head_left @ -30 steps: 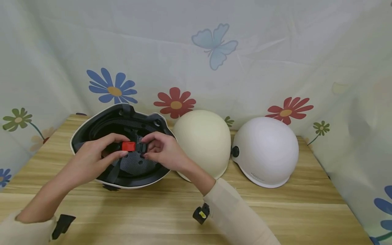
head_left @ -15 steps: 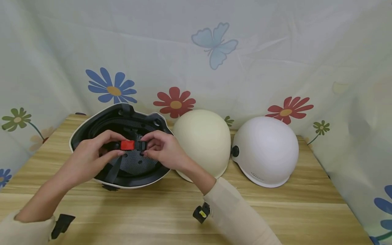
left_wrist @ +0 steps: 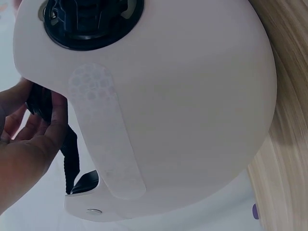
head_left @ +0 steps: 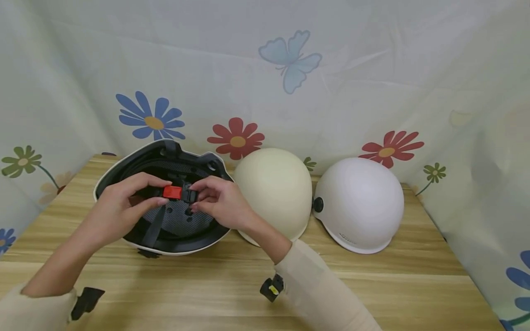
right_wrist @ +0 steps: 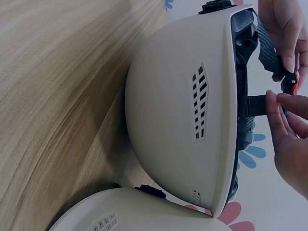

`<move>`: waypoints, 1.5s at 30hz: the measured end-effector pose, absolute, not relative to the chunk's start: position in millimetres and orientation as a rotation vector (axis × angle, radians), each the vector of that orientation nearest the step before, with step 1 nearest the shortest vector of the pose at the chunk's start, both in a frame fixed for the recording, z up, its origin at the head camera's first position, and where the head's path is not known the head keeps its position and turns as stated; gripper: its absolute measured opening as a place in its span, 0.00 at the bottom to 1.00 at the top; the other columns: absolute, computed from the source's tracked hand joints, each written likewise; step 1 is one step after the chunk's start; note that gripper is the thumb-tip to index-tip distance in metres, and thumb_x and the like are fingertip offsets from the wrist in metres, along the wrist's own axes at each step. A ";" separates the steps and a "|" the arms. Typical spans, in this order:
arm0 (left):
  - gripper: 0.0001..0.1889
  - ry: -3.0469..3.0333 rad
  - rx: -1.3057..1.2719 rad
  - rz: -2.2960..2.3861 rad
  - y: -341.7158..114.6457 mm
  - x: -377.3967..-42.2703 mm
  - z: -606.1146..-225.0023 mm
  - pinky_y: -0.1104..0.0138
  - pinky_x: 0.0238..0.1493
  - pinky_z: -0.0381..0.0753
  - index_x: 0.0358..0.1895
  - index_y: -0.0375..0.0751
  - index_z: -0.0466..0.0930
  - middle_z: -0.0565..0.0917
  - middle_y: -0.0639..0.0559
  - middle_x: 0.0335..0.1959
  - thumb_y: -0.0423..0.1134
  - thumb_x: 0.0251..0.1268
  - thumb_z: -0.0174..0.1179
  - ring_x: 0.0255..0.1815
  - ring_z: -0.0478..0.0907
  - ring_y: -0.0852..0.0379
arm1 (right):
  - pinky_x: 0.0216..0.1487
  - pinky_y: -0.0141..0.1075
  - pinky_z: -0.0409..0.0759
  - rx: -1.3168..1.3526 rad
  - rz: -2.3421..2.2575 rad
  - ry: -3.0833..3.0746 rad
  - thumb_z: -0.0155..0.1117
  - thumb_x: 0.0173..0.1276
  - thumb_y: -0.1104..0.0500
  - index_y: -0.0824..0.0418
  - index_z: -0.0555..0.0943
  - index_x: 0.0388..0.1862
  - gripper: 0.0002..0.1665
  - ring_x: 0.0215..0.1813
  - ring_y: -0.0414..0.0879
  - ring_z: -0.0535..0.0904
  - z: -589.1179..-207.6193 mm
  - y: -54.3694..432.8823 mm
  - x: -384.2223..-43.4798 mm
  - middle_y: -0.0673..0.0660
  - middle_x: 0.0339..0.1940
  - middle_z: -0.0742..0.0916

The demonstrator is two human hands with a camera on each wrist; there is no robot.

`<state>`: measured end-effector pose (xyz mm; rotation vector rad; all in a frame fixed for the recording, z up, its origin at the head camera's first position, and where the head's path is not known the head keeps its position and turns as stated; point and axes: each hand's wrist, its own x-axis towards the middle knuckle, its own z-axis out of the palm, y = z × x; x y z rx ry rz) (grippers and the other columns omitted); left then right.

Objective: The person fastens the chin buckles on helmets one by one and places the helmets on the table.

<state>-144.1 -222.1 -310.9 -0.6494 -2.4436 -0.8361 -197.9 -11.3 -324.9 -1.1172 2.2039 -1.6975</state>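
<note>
A white helmet [head_left: 175, 230] lies upturned at the left, its black padded inside facing me. Over its opening is the chin strap buckle [head_left: 172, 192], red at its left part and black at its right, the two parts joined end to end. My left hand [head_left: 112, 211] pinches the red part between thumb and fingertips. The black end is pinched by my right hand [head_left: 225, 200]. In the right wrist view, the black strap [right_wrist: 252, 106] runs from the helmet to my right fingers. The left wrist view shows the outer shell [left_wrist: 192, 110], with the left fingertips hidden behind its edge.
To the right stand a cream helmet [head_left: 275, 193] and a white helmet [head_left: 362, 207], both dome up, on the wooden table [head_left: 207, 294]. A flower-printed curtain [head_left: 352, 69] hangs close behind and at both sides.
The buckle has risen slightly and shifted a little left, with my left hand moving along with it. My right hand keeps its pinch with barely any movement. The helmets stay in place.
</note>
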 end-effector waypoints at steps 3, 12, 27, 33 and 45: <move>0.17 -2.463 -0.602 -0.879 -221.6 -143.9 -311.2 0.84 0.31 0.71 0.45 0.37 0.78 0.80 0.45 0.39 0.28 0.49 0.66 0.30 0.73 0.69 | 0.43 0.29 0.77 -1.090 -1.713 2.181 0.61 0.58 0.74 0.73 0.75 0.47 0.16 0.35 0.43 0.81 -325.4 -11.9 -198.2 0.64 0.35 0.81; 0.14 -2.464 -0.496 -0.946 -218.9 -143.6 -313.4 0.87 0.32 0.70 0.42 0.36 0.79 0.81 0.42 0.38 0.28 0.50 0.66 0.30 0.80 0.57 | 0.41 0.29 0.78 -1.048 -1.708 2.177 0.60 0.59 0.74 0.74 0.75 0.47 0.16 0.35 0.45 0.82 -325.4 -12.5 -198.9 0.65 0.34 0.82; 0.15 -2.345 -0.506 -1.019 -219.2 -143.9 -318.2 0.86 0.34 0.71 0.45 0.37 0.81 0.81 0.48 0.41 0.29 0.50 0.65 0.33 0.72 0.77 | 0.41 0.27 0.78 -1.095 -1.642 2.241 0.59 0.60 0.74 0.74 0.75 0.47 0.15 0.34 0.44 0.82 -318.6 -13.8 -194.2 0.64 0.33 0.83; 0.17 -2.266 -0.569 -0.999 -218.9 -145.3 -318.2 0.85 0.37 0.71 0.44 0.35 0.83 0.80 0.56 0.40 0.24 0.46 0.66 0.38 0.73 0.76 | 0.41 0.27 0.78 -1.086 -1.641 2.243 0.60 0.59 0.73 0.75 0.75 0.47 0.15 0.34 0.46 0.83 -317.9 -16.5 -193.2 0.65 0.33 0.84; 0.17 -2.270 -0.572 -0.942 -218.5 -144.2 -319.0 0.86 0.38 0.68 0.44 0.34 0.83 0.82 0.46 0.38 0.25 0.47 0.65 0.41 0.70 0.77 | 0.40 0.27 0.78 -1.051 -1.648 2.228 0.60 0.60 0.73 0.73 0.75 0.46 0.14 0.33 0.41 0.83 -322.0 -19.5 -193.2 0.62 0.33 0.84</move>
